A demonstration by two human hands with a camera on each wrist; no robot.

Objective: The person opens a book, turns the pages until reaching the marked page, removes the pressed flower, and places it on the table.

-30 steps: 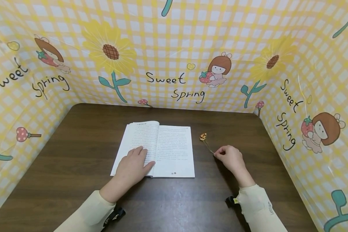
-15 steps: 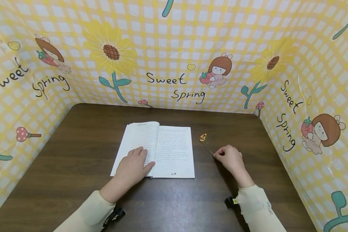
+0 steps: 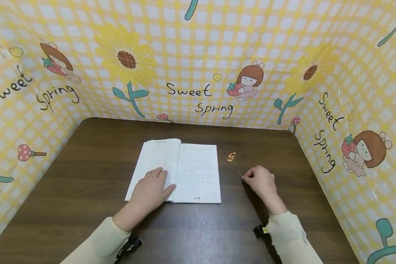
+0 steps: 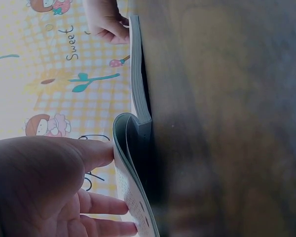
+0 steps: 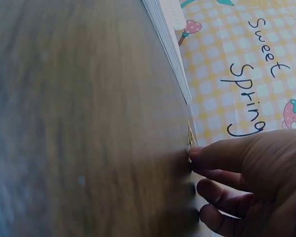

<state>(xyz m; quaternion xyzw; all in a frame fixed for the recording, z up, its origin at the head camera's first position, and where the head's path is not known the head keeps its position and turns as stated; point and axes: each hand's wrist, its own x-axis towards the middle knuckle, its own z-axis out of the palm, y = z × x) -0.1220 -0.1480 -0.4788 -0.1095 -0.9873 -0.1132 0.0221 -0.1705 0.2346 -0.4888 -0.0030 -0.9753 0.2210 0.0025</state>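
Note:
An open book (image 3: pixel 198 172) with printed pages lies on the dark wooden table (image 3: pixel 85 165). My left hand (image 3: pixel 151 185) rests spread on its left page; in the left wrist view the thumb and fingertips press the curved pages (image 4: pixel 133 197). To the right of the book lies a small dried flower (image 3: pixel 231 157) with orange-gold blossoms and a thin stem. My right hand (image 3: pixel 260 180) pinches the lower end of that stem between thumb and forefinger, low over the table. In the right wrist view the fingers mostly hide the stem, and only a bit of the golden blossom (image 5: pixel 191 136) shows.
A yellow checked cloth (image 3: pixel 191 44) printed with flowers, cartoon figures and "Sweet Spring" stands round the back and both sides of the table. Black wrist straps (image 3: pixel 129 246) show under both pale sleeves (image 3: pixel 292 234).
My right hand and the stem end have shifted very slightly to the left, while the blossoms stay nearly in place. My left hand keeps its place on the page.

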